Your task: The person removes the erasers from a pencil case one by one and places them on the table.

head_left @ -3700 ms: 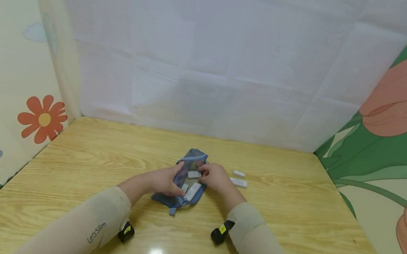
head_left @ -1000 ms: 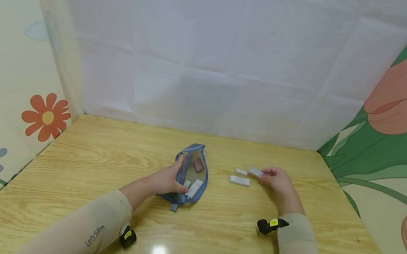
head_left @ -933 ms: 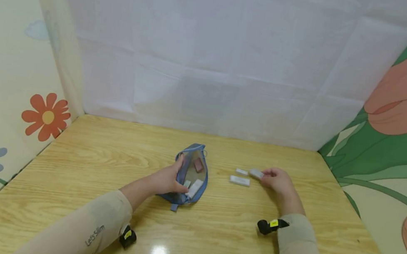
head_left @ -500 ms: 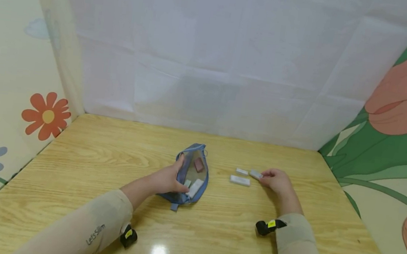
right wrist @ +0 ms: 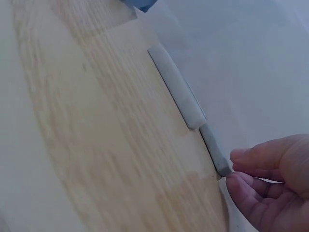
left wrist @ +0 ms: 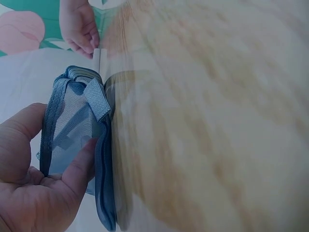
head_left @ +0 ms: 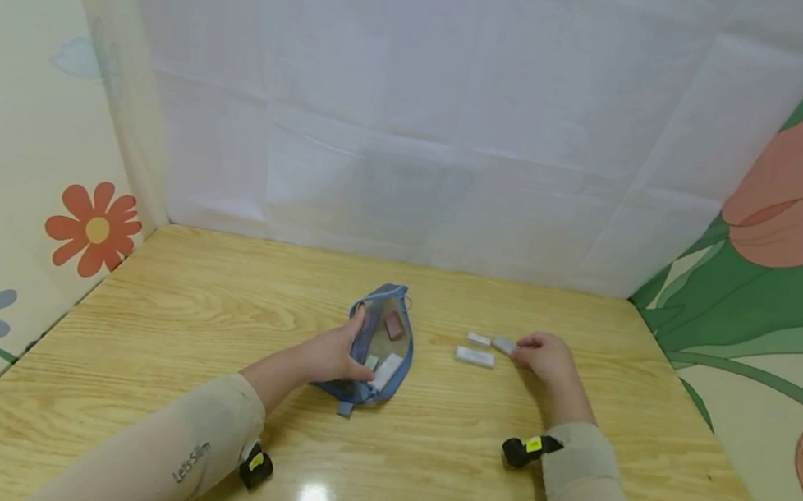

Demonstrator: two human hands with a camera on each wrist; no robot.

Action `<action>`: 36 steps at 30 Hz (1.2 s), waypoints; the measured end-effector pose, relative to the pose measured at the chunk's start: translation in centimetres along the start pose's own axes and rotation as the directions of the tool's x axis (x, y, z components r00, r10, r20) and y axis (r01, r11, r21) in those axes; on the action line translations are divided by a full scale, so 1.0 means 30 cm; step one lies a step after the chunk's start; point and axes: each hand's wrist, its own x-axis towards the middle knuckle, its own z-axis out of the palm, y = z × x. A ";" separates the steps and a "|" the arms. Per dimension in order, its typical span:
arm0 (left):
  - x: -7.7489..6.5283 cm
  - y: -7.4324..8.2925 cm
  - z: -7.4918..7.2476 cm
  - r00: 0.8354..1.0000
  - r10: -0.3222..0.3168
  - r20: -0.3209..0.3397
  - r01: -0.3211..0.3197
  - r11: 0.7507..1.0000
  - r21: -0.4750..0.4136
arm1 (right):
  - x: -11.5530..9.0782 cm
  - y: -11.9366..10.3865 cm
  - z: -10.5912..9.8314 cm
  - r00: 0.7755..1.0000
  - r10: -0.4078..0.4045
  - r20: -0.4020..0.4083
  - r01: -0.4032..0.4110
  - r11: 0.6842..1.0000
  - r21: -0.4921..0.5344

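Note:
My left hand [head_left: 330,354] grips the near-left side of a blue mesh zip pouch [head_left: 397,384], thumb inside its mouth. In the left wrist view, the thumb and fingers hold the pouch's mesh wall [left wrist: 72,128]. Inside lie a white bar [head_left: 386,373], a reddish block [head_left: 394,326] and a pale green piece [head_left: 371,361]. To the right, the fingertips of my right hand [head_left: 549,358] are at the end of a grey-white bar [head_left: 503,345] lying on the table. The right wrist view shows the bar's whole rounded end [right wrist: 222,169] beside the fingertips, not between them.
Left of that bar are a small white block [head_left: 478,339] and a longer white bar [head_left: 474,357], both flat on the wooden table [head_left: 377,463]. A white sheet [head_left: 416,120] hangs along the back edge. Flower-patterned panels stand at both sides.
My right hand has moved from the pouch to the right with the grey-white bar, set it down near the other white pieces and let go. The left hand stays on the pouch.

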 end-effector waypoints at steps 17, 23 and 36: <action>0.006 -0.006 0.002 1.000 0.006 -0.004 -0.006 1.000 0.000 | -0.036 -0.170 0.085 0.978 -0.202 -0.046 0.200 0.979 -0.044; 0.004 -0.003 0.000 1.000 0.019 -0.007 -0.019 1.000 -0.017 | -0.061 -0.261 0.171 0.962 -0.272 0.014 0.272 0.962 0.004; 0.010 -0.009 0.003 0.999 0.035 -0.021 -0.036 0.999 -0.028 | -0.086 -0.365 0.350 0.939 -0.335 0.071 0.325 0.937 0.127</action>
